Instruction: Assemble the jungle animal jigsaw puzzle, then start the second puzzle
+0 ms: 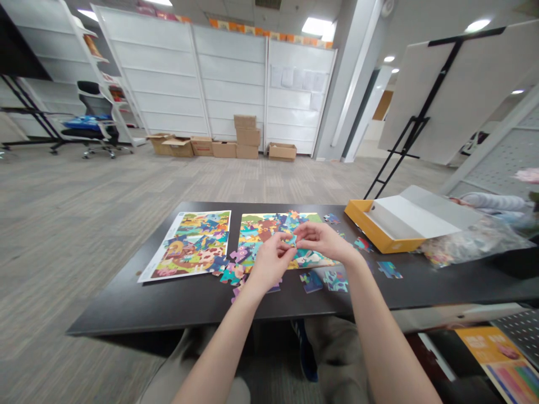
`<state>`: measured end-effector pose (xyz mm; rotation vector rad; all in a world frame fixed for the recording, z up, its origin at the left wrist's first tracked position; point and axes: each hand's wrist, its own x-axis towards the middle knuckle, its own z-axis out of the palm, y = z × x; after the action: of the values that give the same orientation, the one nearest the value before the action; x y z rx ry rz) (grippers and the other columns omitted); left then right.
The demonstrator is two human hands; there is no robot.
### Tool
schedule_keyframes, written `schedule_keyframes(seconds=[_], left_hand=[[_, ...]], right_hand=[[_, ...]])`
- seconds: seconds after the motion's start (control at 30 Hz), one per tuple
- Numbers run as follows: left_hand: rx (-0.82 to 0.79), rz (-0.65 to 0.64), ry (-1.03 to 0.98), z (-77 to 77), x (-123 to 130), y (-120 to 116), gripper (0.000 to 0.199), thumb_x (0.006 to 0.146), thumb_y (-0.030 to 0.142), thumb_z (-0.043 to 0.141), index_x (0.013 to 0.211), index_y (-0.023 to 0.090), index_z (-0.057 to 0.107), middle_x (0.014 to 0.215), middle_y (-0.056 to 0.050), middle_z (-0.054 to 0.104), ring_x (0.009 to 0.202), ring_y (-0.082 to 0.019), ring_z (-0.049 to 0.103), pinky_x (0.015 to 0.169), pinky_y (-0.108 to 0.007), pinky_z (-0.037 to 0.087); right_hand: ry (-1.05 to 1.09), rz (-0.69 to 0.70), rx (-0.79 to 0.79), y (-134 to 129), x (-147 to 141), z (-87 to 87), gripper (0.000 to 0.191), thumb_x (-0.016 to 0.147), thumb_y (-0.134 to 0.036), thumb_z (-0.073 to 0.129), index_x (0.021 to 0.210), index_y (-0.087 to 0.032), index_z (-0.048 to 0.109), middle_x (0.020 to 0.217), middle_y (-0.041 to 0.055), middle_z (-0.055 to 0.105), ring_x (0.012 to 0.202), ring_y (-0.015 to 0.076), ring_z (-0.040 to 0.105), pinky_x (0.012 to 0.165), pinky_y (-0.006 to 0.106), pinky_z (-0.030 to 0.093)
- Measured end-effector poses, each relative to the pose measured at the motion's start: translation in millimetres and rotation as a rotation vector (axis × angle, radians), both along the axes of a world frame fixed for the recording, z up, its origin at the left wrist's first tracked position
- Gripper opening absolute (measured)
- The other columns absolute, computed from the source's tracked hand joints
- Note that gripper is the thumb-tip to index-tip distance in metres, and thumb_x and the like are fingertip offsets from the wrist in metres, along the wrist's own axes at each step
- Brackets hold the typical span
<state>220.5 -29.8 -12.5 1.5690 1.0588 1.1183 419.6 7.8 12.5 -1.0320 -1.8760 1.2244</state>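
Both hands meet over a colourful, partly covered jigsaw puzzle (252, 224) on the dark table. A small light-blue puzzle piece (292, 240) is pinched between the fingertips of my left hand (272, 258) and my right hand (322, 238). Beneath the hands, parts of the puzzle picture are hidden. Loose pieces lie around it: a purple piece (239, 254) at its left edge, a dark blue piece (311, 281) and a pale teal piece (336, 280) in front. To the left is a printed picture sheet (196, 244) of a cartoon farm scene.
An open yellow box (374, 230) with a white inside stands at the table's right, beside a clear plastic bag (471, 235). Another blue piece (389, 270) lies before the box. Cardboard boxes (246, 137) line the far wall. A whiteboard stand (415, 123) rises behind the table.
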Motion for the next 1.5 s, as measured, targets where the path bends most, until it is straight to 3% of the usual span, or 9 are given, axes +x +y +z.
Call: schedule_keyframes(seconds=[0.1,0.27,0.4,0.53,0.67,0.8,1.0,1.33,1.5], left_hand=[[-0.006,0.046,-0.030,-0.9,-7,2,0.027,0.084,0.021,0.064,0.111,0.017,0.061,0.084,-0.003,0.072,0.077,-0.017,0.073,0.069,-0.027,0.059],[0.060,0.053,0.172,-3.5,-19,2,0.023,0.085,0.023,0.063,0.108,0.020,0.063,0.089,-0.004,0.074,0.071,-0.017,0.073,0.068,-0.029,0.058],[0.105,0.025,0.403,-2.2,-24,-2,0.026,0.086,0.017,0.061,0.111,0.023,0.062,0.084,-0.001,0.078,0.081,-0.021,0.075,0.076,-0.032,0.058],[0.152,0.008,0.607,0.0,-27,-6,0.033,0.085,0.014,0.064,0.116,0.024,0.061,0.099,-0.003,0.078,0.095,-0.023,0.073,0.087,-0.036,0.056],[0.315,-0.027,0.771,-1.2,-27,-6,0.041,0.083,0.017,0.071,0.122,0.021,0.060,0.122,-0.010,0.069,0.114,-0.026,0.066,0.097,-0.039,0.052],[0.371,-0.091,0.885,-0.4,-25,-4,0.043,0.084,0.018,0.073,0.125,0.020,0.060,0.125,-0.010,0.068,0.116,-0.028,0.064,0.100,-0.042,0.050],[0.389,-0.104,0.973,4.8,-24,-5,0.040,0.087,0.022,0.071,0.126,0.019,0.061,0.125,-0.011,0.071,0.117,-0.031,0.064,0.100,-0.045,0.049],[0.460,-0.073,1.053,4.3,-26,-7,0.041,0.091,0.025,0.067,0.130,0.018,0.058,0.118,-0.013,0.072,0.112,-0.031,0.067,0.095,-0.042,0.050],[0.477,-0.102,1.046,4.8,-27,-9,0.042,0.090,0.025,0.066,0.131,0.020,0.057,0.123,-0.012,0.071,0.116,-0.030,0.065,0.097,-0.041,0.048]], right_hand=[[-0.029,-0.032,-0.032,1,1,-2.0,0.037,0.076,-0.040,0.082,0.102,-0.019,0.068,0.085,0.0020,0.071,0.079,0.0164,0.070,0.070,0.028,0.057],[-0.019,-0.056,-0.056,7,-1,-10.4,0.033,0.075,-0.039,0.082,0.096,-0.020,0.065,0.079,0.0002,0.070,0.072,0.0153,0.068,0.066,0.027,0.055],[-0.069,-0.041,0.001,14,-5,-21.6,0.030,0.075,-0.044,0.081,0.087,-0.019,0.070,0.082,0.0026,0.073,0.074,0.0167,0.069,0.071,0.030,0.056],[-0.119,-0.018,0.003,17,-6,-28.0,0.028,0.074,-0.045,0.080,0.085,-0.019,0.072,0.080,0.0023,0.073,0.076,0.0177,0.069,0.076,0.032,0.056],[-0.110,-0.005,-0.006,16,-9,-28.5,0.026,0.075,-0.042,0.078,0.087,-0.020,0.072,0.082,0.0023,0.073,0.076,0.0175,0.069,0.076,0.032,0.056],[-0.089,0.011,-0.033,17,-12,-31.1,0.025,0.075,-0.041,0.077,0.088,-0.020,0.071,0.083,0.0016,0.073,0.074,0.0163,0.068,0.075,0.031,0.056],[-0.104,-0.019,-0.028,19,-11,-34.5,0.028,0.073,-0.043,0.081,0.086,-0.020,0.071,0.079,0.0008,0.071,0.069,0.0157,0.067,0.068,0.030,0.056],[-0.060,-0.076,-0.121,17,2,-25.5,0.015,0.086,-0.037,0.071,0.089,-0.022,0.067,0.078,0.0017,0.073,0.070,0.0169,0.072,0.068,0.031,0.061],[-0.126,-0.044,-0.047,19,2,-31.3,0.018,0.089,-0.040,0.067,0.090,-0.022,0.066,0.081,0.0016,0.072,0.068,0.0166,0.071,0.062,0.029,0.058]])
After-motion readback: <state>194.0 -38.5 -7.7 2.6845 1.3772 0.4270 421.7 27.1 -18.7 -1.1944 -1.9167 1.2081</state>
